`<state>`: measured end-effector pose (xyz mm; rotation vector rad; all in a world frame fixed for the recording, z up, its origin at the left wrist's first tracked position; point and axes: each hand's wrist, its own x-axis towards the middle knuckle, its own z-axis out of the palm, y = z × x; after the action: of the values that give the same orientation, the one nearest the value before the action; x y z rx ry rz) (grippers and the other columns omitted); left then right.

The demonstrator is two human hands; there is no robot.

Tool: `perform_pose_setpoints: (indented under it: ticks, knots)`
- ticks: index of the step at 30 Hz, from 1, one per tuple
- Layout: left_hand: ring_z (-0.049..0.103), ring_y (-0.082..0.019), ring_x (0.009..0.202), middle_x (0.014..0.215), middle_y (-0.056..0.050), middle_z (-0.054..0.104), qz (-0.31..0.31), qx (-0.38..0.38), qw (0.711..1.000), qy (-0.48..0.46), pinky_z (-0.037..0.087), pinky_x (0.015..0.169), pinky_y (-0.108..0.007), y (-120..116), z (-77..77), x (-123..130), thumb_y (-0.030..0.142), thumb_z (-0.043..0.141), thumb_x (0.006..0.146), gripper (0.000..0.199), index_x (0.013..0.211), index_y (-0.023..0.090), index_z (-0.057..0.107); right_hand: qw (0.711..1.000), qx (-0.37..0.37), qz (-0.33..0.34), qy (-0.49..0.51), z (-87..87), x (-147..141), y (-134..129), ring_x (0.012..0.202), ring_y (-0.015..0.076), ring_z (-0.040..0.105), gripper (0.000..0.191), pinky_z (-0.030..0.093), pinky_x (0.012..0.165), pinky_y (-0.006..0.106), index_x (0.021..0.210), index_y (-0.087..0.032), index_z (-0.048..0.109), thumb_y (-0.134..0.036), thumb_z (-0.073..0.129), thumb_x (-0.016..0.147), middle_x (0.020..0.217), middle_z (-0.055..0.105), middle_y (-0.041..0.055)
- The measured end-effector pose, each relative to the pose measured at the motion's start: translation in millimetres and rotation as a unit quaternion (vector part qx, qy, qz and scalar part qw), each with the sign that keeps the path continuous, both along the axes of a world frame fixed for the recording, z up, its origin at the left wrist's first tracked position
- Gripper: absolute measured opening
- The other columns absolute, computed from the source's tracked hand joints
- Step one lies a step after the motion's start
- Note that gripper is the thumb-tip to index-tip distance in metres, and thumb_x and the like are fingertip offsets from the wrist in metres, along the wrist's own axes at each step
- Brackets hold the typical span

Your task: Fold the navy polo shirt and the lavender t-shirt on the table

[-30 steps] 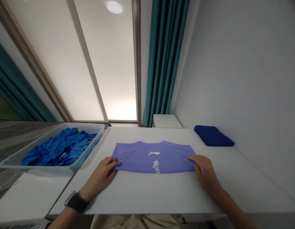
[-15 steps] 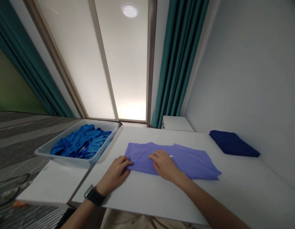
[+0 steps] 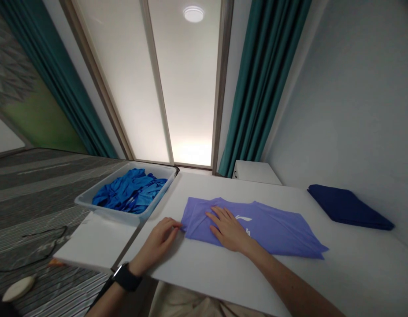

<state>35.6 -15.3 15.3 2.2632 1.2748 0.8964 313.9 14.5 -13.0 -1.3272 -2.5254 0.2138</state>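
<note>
A purple T-shirt (image 3: 276,226) lies spread and partly folded on the white table, with a white logo showing near its middle. At its left edge, my left hand (image 3: 161,240) pinches the fabric between thumb and fingertips; a black smartwatch is on that wrist. My right hand (image 3: 228,229) rests flat on the shirt, left of the logo, fingers stretched out and slightly apart. The palm covers part of the cloth.
A clear plastic bin (image 3: 154,204) with crumpled blue clothes (image 3: 131,191) stands at the left, over a lower white surface (image 3: 94,242). A folded navy garment (image 3: 349,207) lies on the table (image 3: 204,273) by the right wall. A white cabinet (image 3: 257,171) stands behind.
My right hand has flattened and its fingers have spread, baring more of the logo. My left hand now pinches the shirt's edge. The camera view has turned slightly left.
</note>
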Motion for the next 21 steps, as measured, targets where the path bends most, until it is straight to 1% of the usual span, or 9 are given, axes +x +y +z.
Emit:
perform_pose_setpoints:
  ticks: [3, 5, 7, 9, 12, 14, 17, 19, 21]
  knots:
    - [0.062, -0.021, 0.093, 0.098, -0.008, 0.068, -0.002, 0.016, 1.000, -0.019, 0.051, 0.085, -0.035, 14.6, 10.3, 7.3, 0.030, 0.043, 0.098, 0.025, 0.107, 0.020, 0.064, 1.000, 0.000, 0.001, -0.001, 1.1, -1.0, -0.2, 0.142, 0.0237, 0.030, 0.046, 0.020, 0.118, 0.049, 0.145, -0.024, 0.043, -0.034, 0.038, 0.100, 0.153, 0.038, 0.0101]
    - [0.061, -0.020, 0.095, 0.102, -0.007, 0.067, -0.013, 0.032, 0.999, -0.022, 0.050, 0.087, -0.036, 30.4, 16.2, 16.2, 0.028, 0.043, 0.097, 0.026, 0.115, 0.020, 0.062, 1.000, 0.003, 0.001, 0.000, 0.9, -1.3, -0.2, 0.142, 0.0239, 0.031, 0.046, 0.021, 0.118, 0.050, 0.145, -0.024, 0.043, -0.033, 0.039, 0.100, 0.153, 0.039, 0.0101]
    - [0.060, -0.020, 0.096, 0.101, -0.007, 0.067, -0.027, 0.048, 0.998, -0.021, 0.049, 0.089, -0.037, 49.5, 18.2, 27.4, 0.024, 0.044, 0.095, 0.028, 0.117, 0.020, 0.061, 1.000, 0.006, 0.000, 0.002, 0.3, -1.3, -0.2, 0.142, 0.0238, 0.031, 0.046, 0.021, 0.118, 0.050, 0.145, -0.024, 0.043, -0.033, 0.040, 0.100, 0.153, 0.039, 0.0098]
    - [0.060, -0.020, 0.094, 0.098, -0.007, 0.067, -0.028, 0.057, 0.998, -0.021, 0.049, 0.088, -0.037, 68.8, 15.3, 39.0, 0.021, 0.045, 0.093, 0.028, 0.115, 0.019, 0.061, 1.000, 0.007, -0.001, 0.003, -0.4, -1.2, -0.1, 0.142, 0.0237, 0.031, 0.046, 0.021, 0.118, 0.050, 0.145, -0.024, 0.043, -0.033, 0.040, 0.100, 0.153, 0.039, 0.0097]
    - [0.060, -0.020, 0.089, 0.092, -0.007, 0.067, -0.012, 0.065, 0.997, -0.029, 0.048, 0.086, -0.037, 90.8, 3.7, 52.1, 0.017, 0.047, 0.090, 0.026, 0.110, 0.018, 0.063, 1.000, 0.011, -0.002, 0.002, -1.5, -1.2, 0.1, 0.142, 0.0238, 0.031, 0.046, 0.022, 0.118, 0.049, 0.145, -0.024, 0.043, -0.033, 0.040, 0.099, 0.153, 0.039, 0.0097]
    - [0.061, -0.019, 0.085, 0.088, -0.005, 0.067, 0.016, 0.060, 0.997, -0.047, 0.048, 0.082, -0.035, 98.1, -5.2, 55.2, 0.018, 0.046, 0.090, 0.025, 0.108, 0.018, 0.063, 1.000, 0.014, -0.002, 0.004, -2.5, -1.5, -0.1, 0.142, 0.0237, 0.030, 0.047, 0.022, 0.118, 0.049, 0.145, -0.024, 0.042, -0.032, 0.040, 0.099, 0.152, 0.040, 0.0095]
    - [0.061, -0.019, 0.081, 0.086, -0.004, 0.068, 0.052, 0.037, 0.996, -0.062, 0.047, 0.078, -0.034, 99.9, -13.7, 51.4, 0.023, 0.046, 0.091, 0.024, 0.107, 0.019, 0.063, 1.000, 0.015, -0.007, 0.008, -3.5, -2.3, -0.9, 0.142, 0.0235, 0.030, 0.047, 0.021, 0.118, 0.048, 0.146, -0.023, 0.042, -0.032, 0.040, 0.099, 0.153, 0.039, 0.0096]
    - [0.062, -0.018, 0.079, 0.084, -0.003, 0.068, 0.062, 0.016, 0.996, -0.068, 0.046, 0.076, -0.033, 98.0, -14.5, 46.4, 0.028, 0.045, 0.093, 0.024, 0.106, 0.019, 0.064, 1.000, 0.011, -0.008, 0.010, -2.5, -2.7, -0.5, 0.141, 0.0243, 0.032, 0.047, 0.022, 0.118, 0.049, 0.145, -0.023, 0.043, -0.031, 0.042, 0.099, 0.152, 0.039, 0.0102]
    - [0.062, -0.018, 0.075, 0.079, -0.002, 0.068, 0.067, -0.008, 0.994, -0.082, 0.045, 0.074, -0.031, 95.8, -12.7, 42.6, 0.033, 0.043, 0.095, 0.027, 0.107, 0.019, 0.063, 1.000, 0.007, -0.005, 0.021, 0.7, -3.0, 2.9, 0.138, 0.0251, 0.035, 0.046, 0.026, 0.116, 0.048, 0.142, -0.022, 0.045, -0.029, 0.045, 0.097, 0.149, 0.043, 0.0113]
